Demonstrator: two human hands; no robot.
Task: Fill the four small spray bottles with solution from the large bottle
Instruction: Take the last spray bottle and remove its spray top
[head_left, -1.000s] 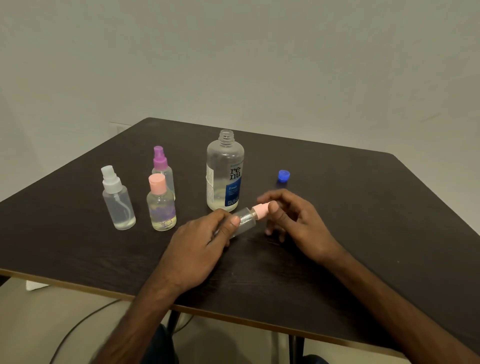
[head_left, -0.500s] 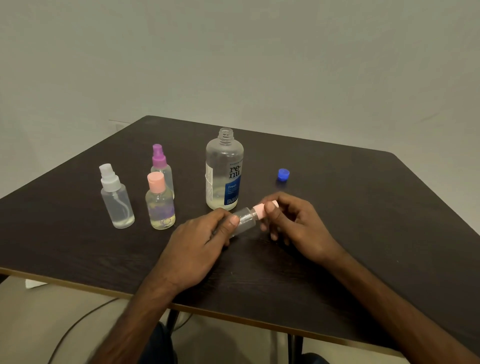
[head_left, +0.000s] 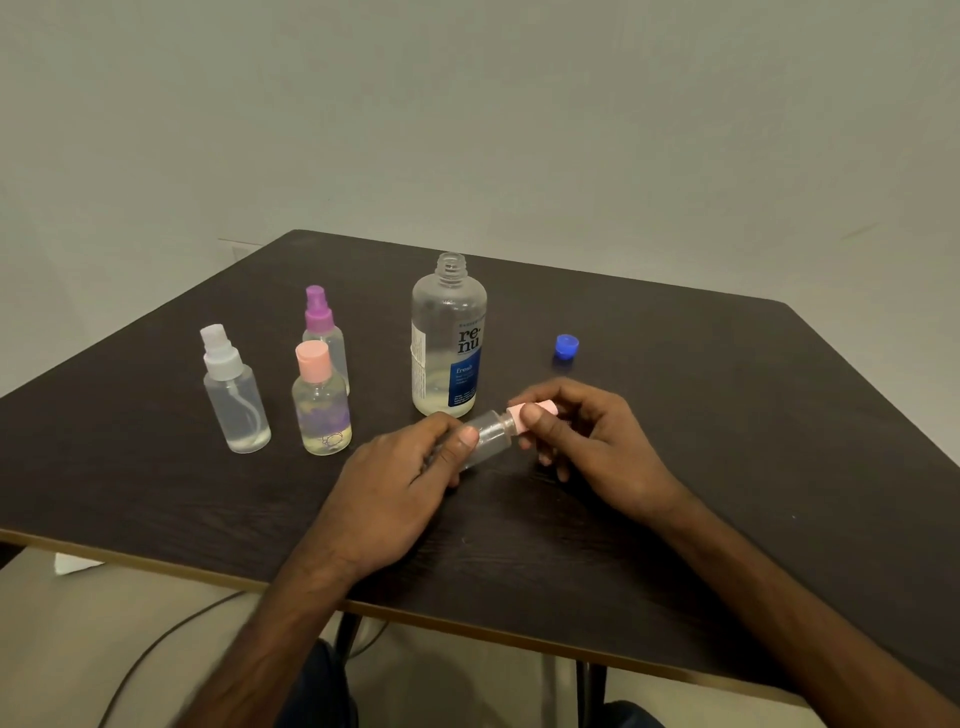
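A small clear spray bottle (head_left: 488, 436) lies tilted between my hands, just above the table. My left hand (head_left: 400, 483) grips its body. My right hand (head_left: 587, 441) pinches its pink cap (head_left: 530, 413). Behind them the large clear bottle (head_left: 449, 338) with a blue label stands uncapped, a little liquid at its bottom. Its blue cap (head_left: 566, 346) rests on the table to the right. To the left stand three small bottles: one with a white sprayer (head_left: 234, 392), one with a pink cap (head_left: 320, 408), one with a purple sprayer (head_left: 324, 332).
The dark wooden table (head_left: 727, 467) has its front edge close to me and a corner at the far right. A plain wall rises behind it. A black cable (head_left: 156, 649) runs across the floor below the table's left side.
My right hand's fingers have shifted slightly on the pink cap while my left hand keeps the bottle still. The view has barely moved.
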